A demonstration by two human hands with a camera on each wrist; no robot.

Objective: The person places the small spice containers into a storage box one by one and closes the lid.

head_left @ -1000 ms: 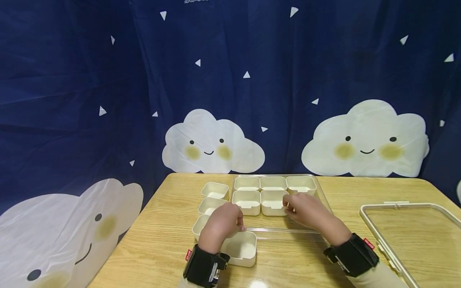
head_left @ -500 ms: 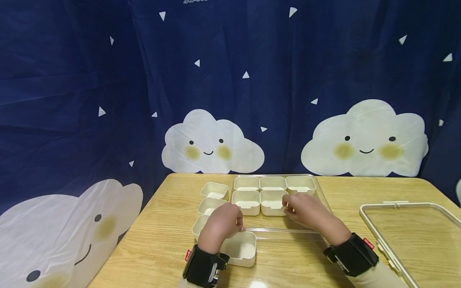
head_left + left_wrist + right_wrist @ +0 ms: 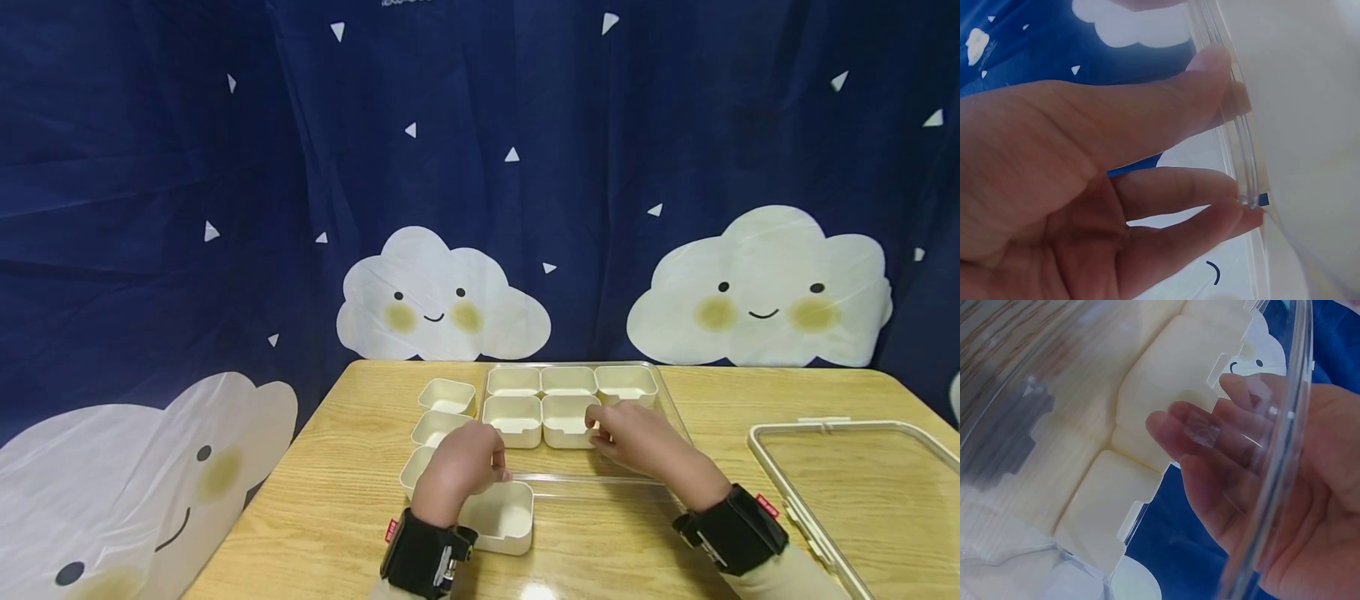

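My left hand (image 3: 461, 462) is at the front left corner of a clear plastic box (image 3: 585, 480). In the left wrist view, its thumb and fingertips meet the clear rim (image 3: 1247, 150), gripping it. My right hand (image 3: 641, 437) hovers over the right side of the box, its loosely bent fingers beside a cream bin (image 3: 568, 421). Through the clear wall in the right wrist view, the fingers hold nothing, and whether they touch the bin cannot be told. Another cream bin (image 3: 513, 421) stands left of it, with a back row of bins (image 3: 568, 382) behind.
Outside the box on the left stand small cream bins (image 3: 447, 396); my left hand partly hides one. A larger cream bin (image 3: 498, 521) sits in front of the box. On the right lies a clear lid with a cream frame (image 3: 791, 492). A blue cloud-print curtain (image 3: 585, 167) hangs behind the wooden table (image 3: 315, 500).
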